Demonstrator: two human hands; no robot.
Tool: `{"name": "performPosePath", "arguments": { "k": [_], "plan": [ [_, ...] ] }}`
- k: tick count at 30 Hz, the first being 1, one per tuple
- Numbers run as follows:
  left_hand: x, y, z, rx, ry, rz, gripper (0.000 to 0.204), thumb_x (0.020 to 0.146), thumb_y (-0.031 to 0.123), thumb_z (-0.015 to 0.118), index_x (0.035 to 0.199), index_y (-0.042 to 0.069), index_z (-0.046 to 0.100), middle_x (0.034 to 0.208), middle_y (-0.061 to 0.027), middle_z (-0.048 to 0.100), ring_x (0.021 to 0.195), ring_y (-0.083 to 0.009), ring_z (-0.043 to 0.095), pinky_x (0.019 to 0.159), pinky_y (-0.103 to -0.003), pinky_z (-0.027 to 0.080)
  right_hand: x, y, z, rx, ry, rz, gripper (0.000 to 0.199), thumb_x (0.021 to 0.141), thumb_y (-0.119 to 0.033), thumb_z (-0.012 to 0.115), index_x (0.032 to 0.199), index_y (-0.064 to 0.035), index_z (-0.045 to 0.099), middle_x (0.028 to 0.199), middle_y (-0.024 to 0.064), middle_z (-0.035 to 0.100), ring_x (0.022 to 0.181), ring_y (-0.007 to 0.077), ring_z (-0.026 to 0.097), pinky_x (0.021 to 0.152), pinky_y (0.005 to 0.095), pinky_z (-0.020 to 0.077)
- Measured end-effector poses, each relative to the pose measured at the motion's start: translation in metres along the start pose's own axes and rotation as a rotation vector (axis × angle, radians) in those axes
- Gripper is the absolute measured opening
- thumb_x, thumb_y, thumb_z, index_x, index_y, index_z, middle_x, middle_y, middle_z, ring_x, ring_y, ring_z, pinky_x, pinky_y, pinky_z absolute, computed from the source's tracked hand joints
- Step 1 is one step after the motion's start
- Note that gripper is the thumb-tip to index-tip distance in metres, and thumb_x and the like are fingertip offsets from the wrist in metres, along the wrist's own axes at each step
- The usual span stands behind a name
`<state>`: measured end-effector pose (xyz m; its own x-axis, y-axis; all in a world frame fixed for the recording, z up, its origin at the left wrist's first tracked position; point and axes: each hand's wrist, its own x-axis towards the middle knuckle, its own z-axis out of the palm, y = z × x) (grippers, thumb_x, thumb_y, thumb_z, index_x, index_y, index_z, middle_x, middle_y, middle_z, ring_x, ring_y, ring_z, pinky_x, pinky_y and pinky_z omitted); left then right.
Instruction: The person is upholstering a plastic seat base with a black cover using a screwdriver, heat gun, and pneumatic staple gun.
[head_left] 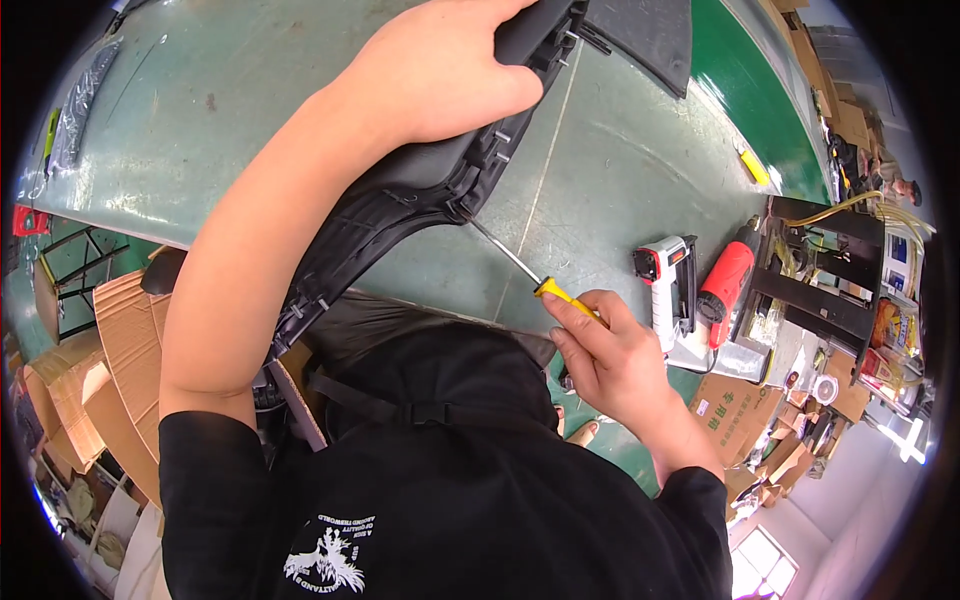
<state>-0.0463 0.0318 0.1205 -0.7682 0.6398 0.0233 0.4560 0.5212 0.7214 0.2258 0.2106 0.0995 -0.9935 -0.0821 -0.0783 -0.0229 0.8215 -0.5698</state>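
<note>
My left hand (440,65) grips the upper edge of a large black plastic panel (400,200) that slants from the top centre down to the lower left over a green workbench (620,150). My right hand (605,355) is closed on the yellow handle of a screwdriver (560,293). Its thin metal shaft points up and left, and the tip touches the panel's ribbed edge near the middle of the picture. My black shirt fills the lower centre.
A white and black staple gun (668,285) and a red heat gun (728,280) lie at the bench's right edge. A yellow utility knife (752,165) lies farther back. Cardboard boxes (735,410) sit below right, cardboard sheets (110,350) at left, a black frame with tubing (830,270) at right.
</note>
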Motion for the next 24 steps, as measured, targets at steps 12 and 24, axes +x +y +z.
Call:
{"name": "performPosePath", "arguments": {
  "k": [12,24],
  "plan": [
    [-0.001,0.000,-0.006,-0.017,-0.031,0.003,0.079,0.084,0.025,0.061,0.154,-0.008,0.045,0.154,-0.0318,0.049,0.135,-0.0465,0.056,0.115,-0.044,0.046,0.038,-0.024,-0.045,-0.346,-0.219,-0.112,0.035,0.091,-0.004,0.075,0.125,-0.0101,0.077,0.102,0.0125,0.067,0.066,0.0258,0.070,0.056,0.0380,0.0574],
    [0.010,-0.023,-0.009,-0.105,0.034,0.090,0.081,0.078,0.026,0.067,0.150,-0.009,0.051,0.153,-0.0295,0.055,0.140,-0.0412,0.055,0.119,-0.040,0.043,0.051,0.049,-0.035,-0.907,0.114,-0.813,0.043,0.080,-0.016,0.074,0.122,-0.0122,0.080,0.106,0.0089,0.065,0.073,0.0161,0.059,0.051,0.0280,0.0449]
  ]
}}
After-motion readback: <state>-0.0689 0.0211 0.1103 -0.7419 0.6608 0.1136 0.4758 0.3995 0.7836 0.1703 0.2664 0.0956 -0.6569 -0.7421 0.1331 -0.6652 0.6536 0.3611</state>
